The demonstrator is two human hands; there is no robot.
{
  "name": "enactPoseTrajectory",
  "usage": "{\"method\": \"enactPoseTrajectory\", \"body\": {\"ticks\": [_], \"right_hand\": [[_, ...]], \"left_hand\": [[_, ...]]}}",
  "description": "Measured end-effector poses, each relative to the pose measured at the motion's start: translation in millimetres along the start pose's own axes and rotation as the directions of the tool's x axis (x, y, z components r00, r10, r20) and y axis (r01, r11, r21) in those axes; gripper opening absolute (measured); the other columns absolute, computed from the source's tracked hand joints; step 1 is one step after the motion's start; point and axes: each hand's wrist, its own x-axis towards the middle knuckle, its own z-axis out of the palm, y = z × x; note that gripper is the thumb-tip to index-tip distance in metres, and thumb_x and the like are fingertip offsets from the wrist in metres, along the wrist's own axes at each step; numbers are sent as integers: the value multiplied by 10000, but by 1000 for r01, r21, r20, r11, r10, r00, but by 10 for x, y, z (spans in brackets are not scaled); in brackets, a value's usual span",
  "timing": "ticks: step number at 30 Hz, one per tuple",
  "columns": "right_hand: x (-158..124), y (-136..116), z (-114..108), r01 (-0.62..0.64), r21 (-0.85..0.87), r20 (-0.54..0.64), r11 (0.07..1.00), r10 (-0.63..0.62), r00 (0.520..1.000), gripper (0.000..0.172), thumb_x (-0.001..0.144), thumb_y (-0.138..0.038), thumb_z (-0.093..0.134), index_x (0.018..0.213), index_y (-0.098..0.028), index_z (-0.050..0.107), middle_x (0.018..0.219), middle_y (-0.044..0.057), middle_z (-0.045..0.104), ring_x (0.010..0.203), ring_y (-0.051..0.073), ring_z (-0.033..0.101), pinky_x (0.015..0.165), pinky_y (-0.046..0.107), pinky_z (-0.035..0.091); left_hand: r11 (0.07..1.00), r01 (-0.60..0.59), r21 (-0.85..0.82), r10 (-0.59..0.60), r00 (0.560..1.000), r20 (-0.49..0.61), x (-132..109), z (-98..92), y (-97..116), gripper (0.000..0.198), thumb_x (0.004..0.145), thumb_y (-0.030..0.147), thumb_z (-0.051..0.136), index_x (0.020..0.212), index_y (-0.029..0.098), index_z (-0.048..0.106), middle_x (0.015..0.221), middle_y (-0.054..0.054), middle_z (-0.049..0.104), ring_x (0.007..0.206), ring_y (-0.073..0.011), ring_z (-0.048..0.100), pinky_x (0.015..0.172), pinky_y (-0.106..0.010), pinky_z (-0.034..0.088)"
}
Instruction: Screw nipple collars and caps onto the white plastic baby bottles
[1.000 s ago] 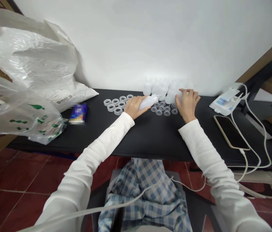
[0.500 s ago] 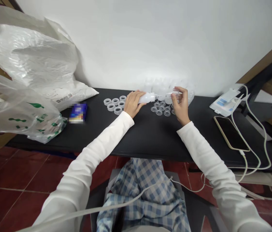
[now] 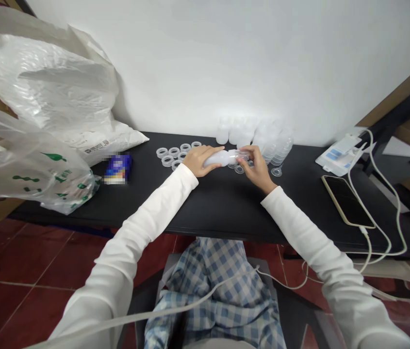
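The left hand point(image 3: 199, 161) is wrapping its grip around a white plastic squeeze bottle point(image 3: 217, 158), clamped on the body and holding the bottle on its side above the black counter point(image 3: 222, 208). The right hand point(image 3: 258, 169) is pinching a clear plastic nozzle point(image 3: 240, 156) at the bottle's neck, its grip closed on the nozzle. Clear screw rings point(image 3: 173, 152) are lying in a cluster just beside the left hand, other small nozzles point(image 3: 239, 169) are sitting beneath the bottle, and a row of translucent bottles point(image 3: 248, 133) is standing against the wall. A phone point(image 3: 346, 201) is lying well off to the right.
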Motion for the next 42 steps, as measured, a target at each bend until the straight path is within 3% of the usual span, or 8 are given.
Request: {"method": "enactPoseTrajectory", "body": {"ticks": [10,19,24,27,30,34,39,42], "right_hand": [[-8,-113,141,-136,37,-90,990,139,986,392,919,-608,557,789,-263,423,700,-20,518,649,159,481,640,326,433],[-18,-93,138,-372,34,29,928,371,928,741,956,-849,202,578,-251,420,489,4,439,529,174,465,592,349,404],[3,-70,65,-287,111,55,951,282,958,769,958,-843,144,835,-245,611,619,14,558,615,177,570,656,351,504],[21,-65,69,-158,188,23,969,157,987,663,903,-855,432,1191,-273,563,988,44,667,825,188,651,737,351,561],[24,-73,77,-124,279,53,952,113,992,634,840,-745,670,1260,-294,521,1137,47,652,843,174,661,702,326,568],[20,-106,57,-135,323,-21,937,149,989,518,828,-677,727,1110,-276,559,983,19,674,759,162,640,674,321,542],[7,-92,58,-262,294,-28,919,283,959,530,837,-756,656,870,-265,459,670,-44,547,565,130,486,542,290,396],[0,-40,58,-261,230,-7,938,270,963,536,887,-796,542,907,-266,465,669,-47,510,568,133,469,559,295,392]], "left_hand": [[955,215,-206,-224,974,-21,44,88,225,431,1020,455,474,1095,207,818,1074,-72,828,995,-247,794,873,-359,594],[981,-80,174,89,995,-46,67,75,205,477,978,548,492,1187,242,793,934,-92,824,801,-239,758,683,-366,535],[988,6,157,12,993,-116,73,56,141,491,1008,546,455,1222,243,776,1004,-99,819,886,-236,753,753,-364,538],[986,146,78,-133,979,-157,57,53,111,511,1052,527,391,1243,228,758,1097,-100,809,970,-235,753,802,-352,538],[987,162,-4,-161,983,-85,47,36,71,485,1025,565,484,1296,237,714,1248,-82,773,1108,-242,733,892,-351,549],[997,70,14,-70,997,13,74,26,46,683,843,610,757,1392,221,639,1294,-126,739,1166,-293,705,1013,-413,531],[995,26,100,-27,1000,15,99,96,111,634,878,588,720,1393,227,643,1286,-146,731,1245,-343,633,1092,-475,463],[987,97,129,-88,993,-73,107,106,133,552,899,532,710,1389,287,646,1356,-140,685,1342,-370,544,1128,-513,426]]}}
